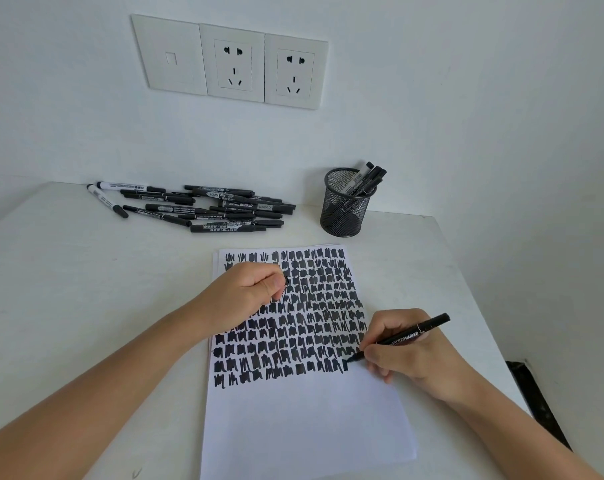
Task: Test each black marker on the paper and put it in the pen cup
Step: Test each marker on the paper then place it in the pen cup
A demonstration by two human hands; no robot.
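A white paper sheet lies on the table, its upper half covered with rows of black scribbles. My right hand grips a black marker like a pen, with the tip touching the paper at the right end of the lowest scribble row. My left hand rests curled on the upper left of the sheet, and a small black piece, apparently the marker's cap, shows by the thumb. A black mesh pen cup stands beyond the paper with a few markers in it. A pile of several black markers lies at the back left.
The white table meets a white wall with three socket plates. The table's right edge drops off near a dark gap. Two white-barrelled markers lie at the left end of the pile.
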